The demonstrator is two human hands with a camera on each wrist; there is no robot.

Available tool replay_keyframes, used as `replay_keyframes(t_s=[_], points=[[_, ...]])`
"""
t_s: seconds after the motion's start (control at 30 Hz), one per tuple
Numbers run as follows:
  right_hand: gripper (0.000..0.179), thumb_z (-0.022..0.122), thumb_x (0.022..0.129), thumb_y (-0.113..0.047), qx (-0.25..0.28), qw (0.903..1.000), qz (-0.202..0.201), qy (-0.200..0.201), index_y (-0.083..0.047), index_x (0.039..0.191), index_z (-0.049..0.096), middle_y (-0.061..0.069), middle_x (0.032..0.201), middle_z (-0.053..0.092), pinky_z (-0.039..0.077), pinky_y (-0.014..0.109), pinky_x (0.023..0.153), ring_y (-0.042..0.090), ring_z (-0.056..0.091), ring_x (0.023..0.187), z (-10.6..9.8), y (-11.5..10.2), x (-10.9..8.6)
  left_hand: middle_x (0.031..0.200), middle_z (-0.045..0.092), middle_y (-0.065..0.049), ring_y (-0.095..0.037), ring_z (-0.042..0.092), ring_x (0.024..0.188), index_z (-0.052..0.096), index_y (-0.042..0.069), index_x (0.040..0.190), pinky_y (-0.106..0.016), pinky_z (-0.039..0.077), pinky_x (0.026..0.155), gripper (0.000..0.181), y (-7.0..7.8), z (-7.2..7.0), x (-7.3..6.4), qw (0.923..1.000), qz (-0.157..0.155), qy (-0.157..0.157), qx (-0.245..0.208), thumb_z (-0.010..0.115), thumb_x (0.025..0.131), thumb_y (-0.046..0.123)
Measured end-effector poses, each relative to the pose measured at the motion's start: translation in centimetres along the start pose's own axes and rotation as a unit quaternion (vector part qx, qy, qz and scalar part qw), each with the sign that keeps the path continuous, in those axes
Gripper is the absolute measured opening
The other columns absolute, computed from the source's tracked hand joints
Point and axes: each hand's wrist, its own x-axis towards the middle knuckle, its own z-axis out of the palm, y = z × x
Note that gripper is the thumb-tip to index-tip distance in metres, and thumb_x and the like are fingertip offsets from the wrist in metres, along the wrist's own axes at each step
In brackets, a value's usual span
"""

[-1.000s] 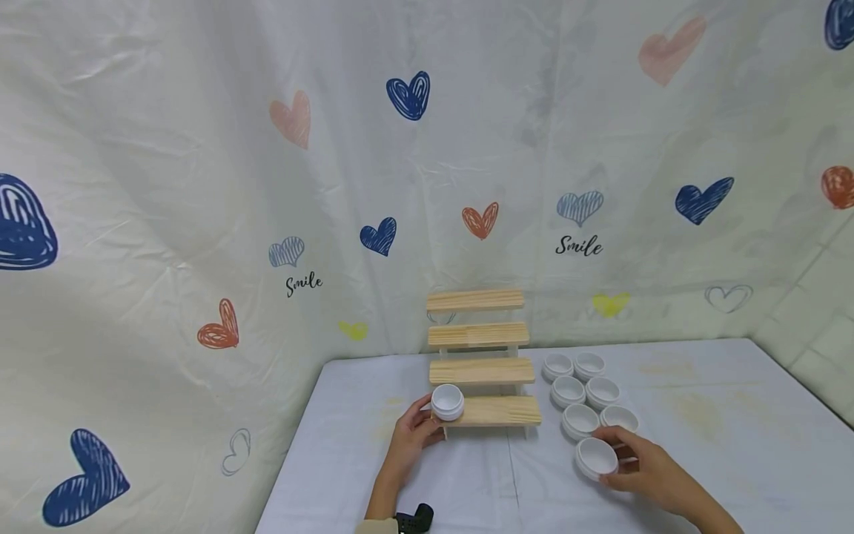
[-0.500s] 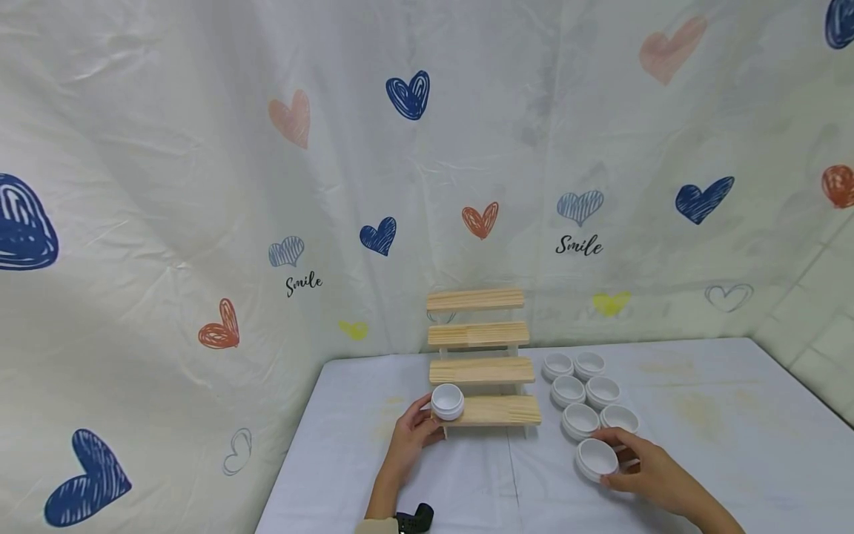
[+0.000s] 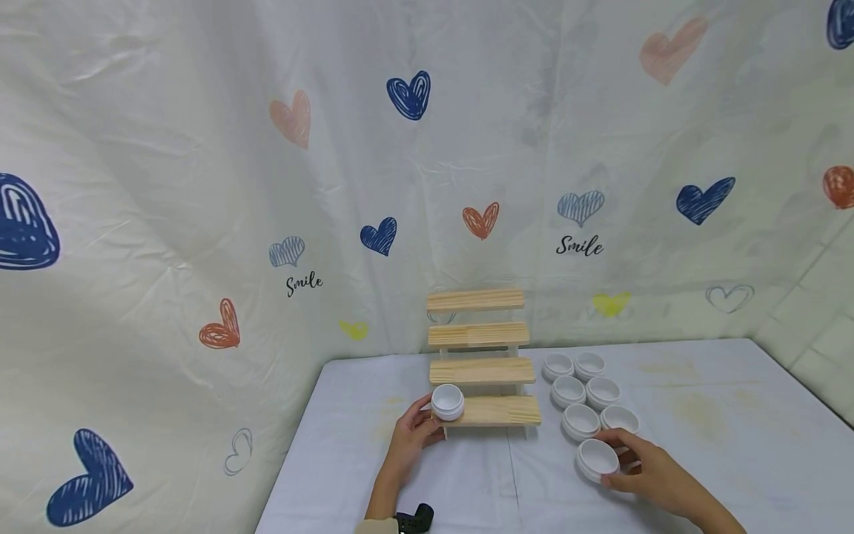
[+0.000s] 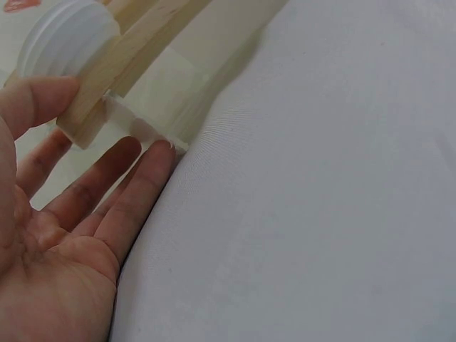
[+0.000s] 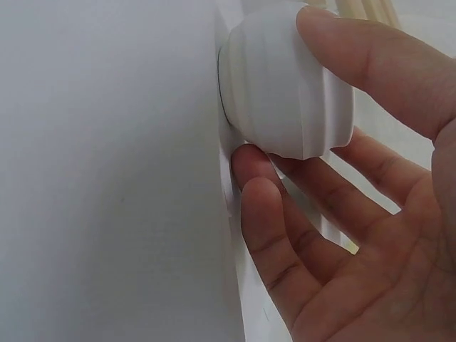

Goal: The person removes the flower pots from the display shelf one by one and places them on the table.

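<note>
In the head view, a small round white bowl (image 3: 448, 401) with ribbed sides stands at the left end of the lowest board of a four-step wooden display stand (image 3: 500, 410). My left hand (image 3: 408, 436) holds that bowl from the left. The left wrist view has its thumb (image 4: 44, 101) by the bowl's base at the board's edge, the index fingertip hidden behind the board's end. With thumb and fingers, my right hand (image 3: 643, 469) grips another white bowl (image 3: 597, 458) on the table. Up close, the right thumb (image 5: 385, 60) lies along this bowl's rim.
Several more white bowls (image 3: 568, 391) stand in two columns right of the stand, just beyond the right hand. A white cloth (image 3: 734, 437) covers the table. Behind rises a white curtain (image 3: 467, 133) with printed hearts, close to the back of the stand.
</note>
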Motion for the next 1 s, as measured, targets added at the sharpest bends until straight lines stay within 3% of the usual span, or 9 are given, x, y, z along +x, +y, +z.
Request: replay_keyframes(t_s=[0.63, 1.0], points=[[0.061, 0.081, 0.087, -0.028, -0.032, 0.9988, -0.023, 0.029, -0.006, 0.139, 0.058, 0.014, 0.121, 0.067, 0.055, 0.023, 0.072, -0.002, 0.061, 0.090, -0.08, 0.67, -0.20, 0.127, 0.066, -0.015, -0.021, 0.070, 0.106, 0.047, 0.011, 0.152, -0.041, 0.061, 0.093, 0.058, 0.38, 0.14, -0.16, 1.0000, -0.001, 0.002, 0.001, 0.068, 0.098, 0.018], [0.062, 0.081, 0.087, -0.029, -0.026, 0.9989, -0.030, 0.027, -0.007, 0.140, 0.058, 0.018, 0.122, 0.066, 0.055, 0.022, 0.072, -0.002, 0.062, 0.090, -0.15, 0.44, -0.36, 0.129, 0.065, -0.016, -0.021, 0.070, 0.107, 0.048, 0.013, 0.151, -0.039, 0.062, 0.091, 0.058, 0.23, 0.12, -0.20, 1.0000, -0.002, 0.002, 0.004, 0.069, 0.098, 0.018]])
